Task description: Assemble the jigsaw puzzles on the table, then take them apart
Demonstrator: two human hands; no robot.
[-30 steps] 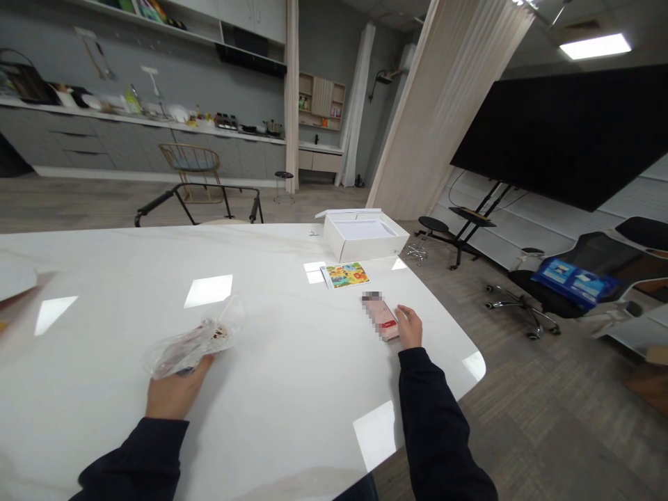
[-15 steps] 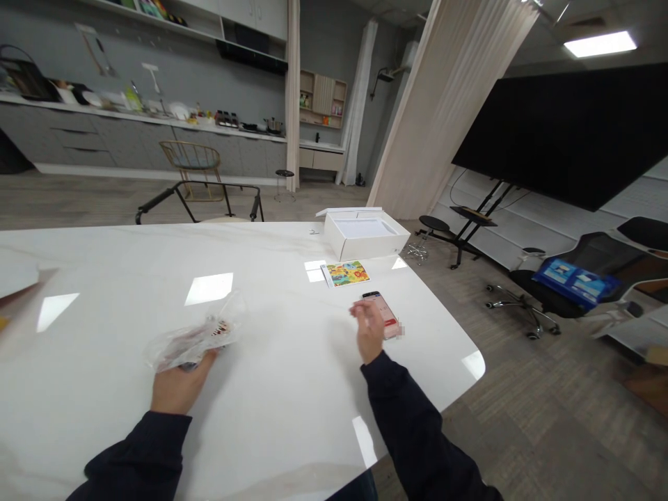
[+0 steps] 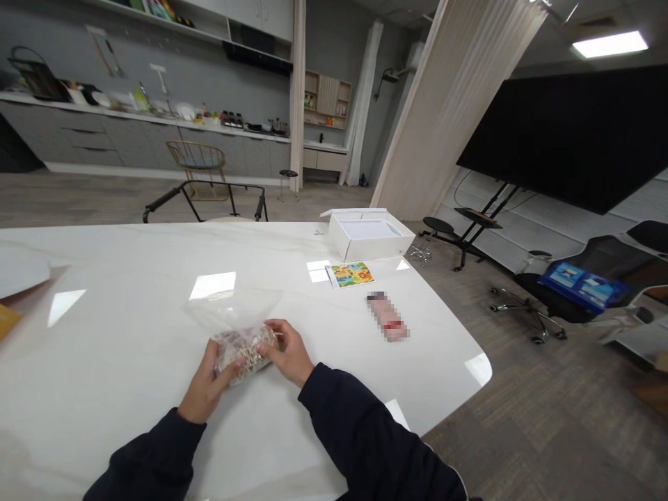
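We look across a grey-walled room, with kitchen units (image 3: pixel 120 139) along the far wall and, nearer, a glossy white surface (image 3: pixel 104 396) with patches of reflected light. At its left edge we make out part of a white object (image 3: pixel 24 275) with something yellow (image 3: pixel 7 320) below it, both cut off by the frame. Behind the far edge is a black-framed chair (image 3: pixel 209 189).

Further right, our left hand (image 3: pixel 203 390) grips the near left side of a clear plastic bag (image 3: pixel 232 323), thumb over the front. The bag is just above or on the surface; we cannot tell which. Our right hand (image 3: pixel 292 356) holds its right side, fingers curled round it. The small pale pieces (image 3: pixel 249 360) sit inside, bunched low, with loose film above. So far as we judge, the hold is made and the contents are not yet out; whether the bag's mouth is open we cannot tell. Film and thumbs hide part of the load.

To the right lie a colourful picture card (image 3: pixel 353 274) and, just behind it, a white box (image 3: pixel 371 236) with its lid up. Nearer is a pixelated pink oblong (image 3: pixel 389 317), probably a phone. All three are apart from our hands, outside their working space. Beyond the right edge, an office chair (image 3: pixel 605 257) bears a blue pack (image 3: pixel 582 285).
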